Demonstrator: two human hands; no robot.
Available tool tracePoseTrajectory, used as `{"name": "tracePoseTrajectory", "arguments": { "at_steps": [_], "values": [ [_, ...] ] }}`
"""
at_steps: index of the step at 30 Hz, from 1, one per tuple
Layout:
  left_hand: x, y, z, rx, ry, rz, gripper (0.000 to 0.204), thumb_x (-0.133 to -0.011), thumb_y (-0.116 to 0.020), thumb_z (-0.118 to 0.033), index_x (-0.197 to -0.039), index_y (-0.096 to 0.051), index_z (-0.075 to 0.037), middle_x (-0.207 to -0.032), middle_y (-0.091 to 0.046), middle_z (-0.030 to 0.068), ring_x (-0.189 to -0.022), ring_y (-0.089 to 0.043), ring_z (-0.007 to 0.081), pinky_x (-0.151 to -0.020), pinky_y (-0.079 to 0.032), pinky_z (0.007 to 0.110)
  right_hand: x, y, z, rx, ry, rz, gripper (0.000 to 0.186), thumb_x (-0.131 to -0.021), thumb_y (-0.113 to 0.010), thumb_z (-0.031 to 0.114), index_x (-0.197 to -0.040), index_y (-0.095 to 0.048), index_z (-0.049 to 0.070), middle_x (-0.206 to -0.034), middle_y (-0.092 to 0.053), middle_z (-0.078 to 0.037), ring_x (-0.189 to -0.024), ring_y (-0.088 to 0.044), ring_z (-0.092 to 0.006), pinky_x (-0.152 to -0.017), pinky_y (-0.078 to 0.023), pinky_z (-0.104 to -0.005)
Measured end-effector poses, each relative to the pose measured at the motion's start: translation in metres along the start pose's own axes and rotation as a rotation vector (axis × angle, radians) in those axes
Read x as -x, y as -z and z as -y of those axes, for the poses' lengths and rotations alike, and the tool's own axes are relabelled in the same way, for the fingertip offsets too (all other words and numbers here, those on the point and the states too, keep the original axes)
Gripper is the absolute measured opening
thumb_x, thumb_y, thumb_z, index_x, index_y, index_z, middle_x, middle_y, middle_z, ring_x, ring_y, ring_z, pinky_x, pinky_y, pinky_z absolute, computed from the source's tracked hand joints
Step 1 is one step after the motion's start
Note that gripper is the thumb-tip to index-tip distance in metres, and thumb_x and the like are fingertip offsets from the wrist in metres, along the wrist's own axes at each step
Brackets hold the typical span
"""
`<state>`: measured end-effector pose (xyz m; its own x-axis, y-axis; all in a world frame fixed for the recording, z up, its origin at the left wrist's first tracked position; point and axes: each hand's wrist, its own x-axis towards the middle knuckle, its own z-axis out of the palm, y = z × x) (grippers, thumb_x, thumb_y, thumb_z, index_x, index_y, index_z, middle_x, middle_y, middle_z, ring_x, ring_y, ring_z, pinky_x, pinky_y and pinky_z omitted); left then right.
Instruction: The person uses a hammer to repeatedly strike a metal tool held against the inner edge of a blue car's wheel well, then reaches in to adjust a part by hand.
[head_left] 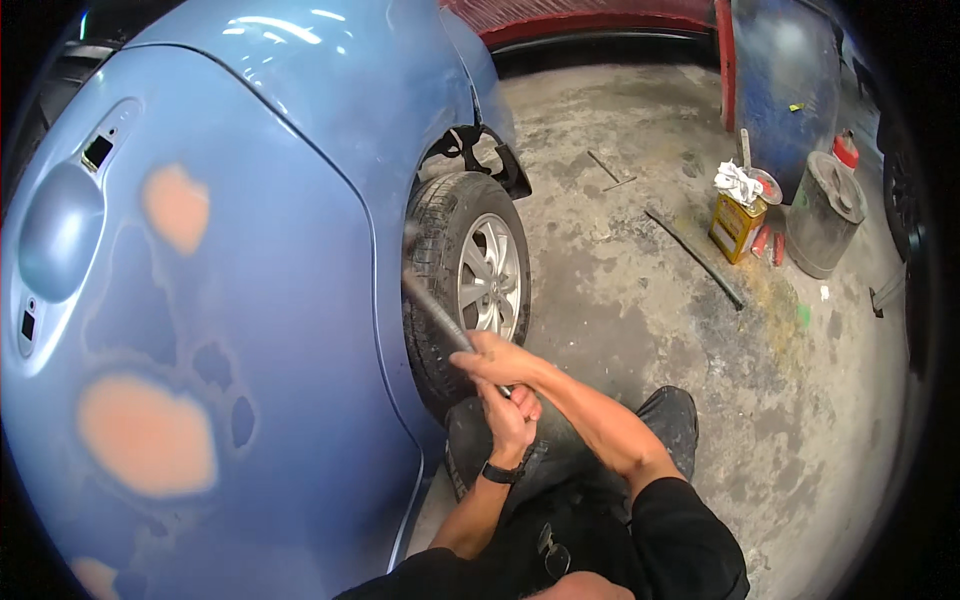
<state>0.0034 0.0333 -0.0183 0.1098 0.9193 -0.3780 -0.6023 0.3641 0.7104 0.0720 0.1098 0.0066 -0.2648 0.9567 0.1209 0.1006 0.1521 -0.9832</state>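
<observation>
Both my hands grip a long grey metal bar (437, 312) that slants up and left across the tyre. My right hand (497, 359) is closed around its shaft, and my left hand (511, 416), below a wrist with a black watch, is wrapped round the lower end. The bar's far end is smeared by motion near the wheel arch edge, so its shape and any contact cannot be made out. Beside it stands the car wheel (490, 275) with a silver spoked rim. The blue car door (290, 330) to the left carries sanded patches and orange-beige filler spots.
A dark trim piece (512, 172) hangs loose above the wheel. On the concrete floor lie a long dark strip (697, 258) and a T-shaped tool (610, 172). Farther right are a yellow tin (737, 228) topped with a white rag, a grey bucket (822, 225) and a blue drum (790, 90).
</observation>
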Motion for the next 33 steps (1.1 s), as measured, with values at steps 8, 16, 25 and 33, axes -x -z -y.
{"name": "tracePoseTrajectory", "arguments": {
  "at_steps": [8, 16, 25, 33],
  "values": [
    [-0.022, 0.016, 0.0, 0.265, -0.077, 0.027, 0.054, -0.087, -0.042, -0.071, -0.091, -0.05, -0.017, -0.065, -0.037, -0.0037, -0.051, -0.035, 0.0095, -0.042, -0.027, 0.025, -0.035, -0.015, -0.005, 0.235, -0.006, 0.263, 0.045, -0.083, -0.06, 0.035, -0.089, -0.059, -0.01, -0.079, -0.063, -0.025, -0.078, -0.064, -0.0311, -0.07, -0.048, -0.0428],
    [-0.02, 0.018, 0.009, 0.361, -0.09, -0.044, 0.056, -0.089, -0.035, -0.072, -0.083, -0.046, -0.018, -0.056, -0.032, -0.0061, -0.046, -0.031, 0.0072, -0.045, -0.028, 0.023, -0.035, -0.031, -0.029, 0.332, 0.018, 0.288, 0.05, -0.083, -0.059, 0.037, -0.092, -0.059, -0.012, -0.084, -0.063, -0.026, -0.081, -0.064, -0.0325, -0.072, -0.048, -0.0421],
    [-0.04, 0.022, -0.018, -0.063, -0.018, 0.15, 0.044, -0.093, -0.036, -0.065, -0.092, -0.046, -0.022, -0.058, -0.036, -0.006, -0.046, -0.036, 0.008, -0.041, -0.032, 0.024, -0.017, -0.002, 0.006, 0.057, -0.028, -0.041, 0.045, -0.085, -0.06, 0.032, -0.102, -0.057, -0.009, -0.087, -0.062, -0.027, -0.087, -0.063, -0.0348, -0.077, -0.048, -0.043],
    [-0.022, 0.034, -0.003, 0.169, -0.005, -0.033, 0.054, -0.093, -0.028, -0.069, -0.089, -0.046, -0.019, -0.057, -0.036, -0.005, -0.045, -0.035, 0.008, -0.044, -0.03, 0.025, -0.032, -0.033, -0.023, 0.158, -0.013, 0.163, 0.039, -0.088, -0.06, 0.03, -0.094, -0.056, -0.009, -0.066, -0.06, -0.012, -0.063, -0.058, -0.0197, -0.059, -0.046, -0.0368]
  ]
}}
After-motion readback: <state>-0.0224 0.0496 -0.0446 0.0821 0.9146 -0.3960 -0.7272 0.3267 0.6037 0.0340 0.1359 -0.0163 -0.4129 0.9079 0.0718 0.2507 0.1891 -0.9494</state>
